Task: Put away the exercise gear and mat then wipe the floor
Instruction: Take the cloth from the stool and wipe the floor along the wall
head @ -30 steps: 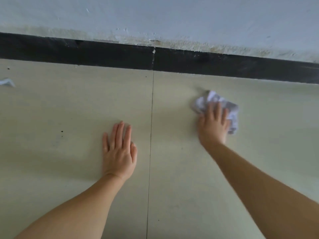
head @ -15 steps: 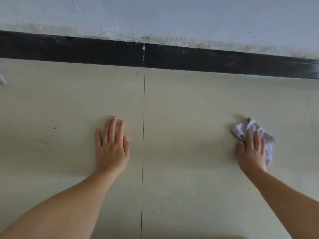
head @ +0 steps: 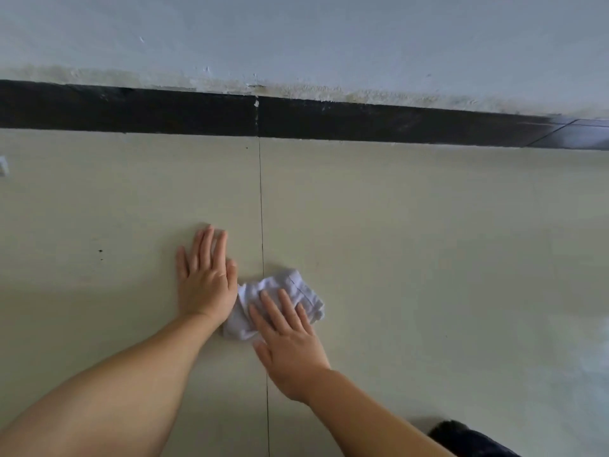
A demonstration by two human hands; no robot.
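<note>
A crumpled white cloth (head: 296,286) lies on the pale tiled floor (head: 428,242), just right of the tile seam. My right hand (head: 290,344) presses flat on the cloth's near part, fingers spread over it. My left hand (head: 206,278) rests palm down on the floor left of the seam, fingers together, its thumb edge touching the cloth. No exercise gear or mat is in view.
A black skirting strip (head: 362,122) runs along the foot of a white, stained wall (head: 296,37). A small white scrap (head: 3,166) lies at the far left edge. A dark shape (head: 461,440) sits at the bottom right. Small dark specks (head: 100,251) mark the left tile.
My right hand has swept the cloth from the right side leftward and nearer, up against my left hand. The left hand has stayed planted.
</note>
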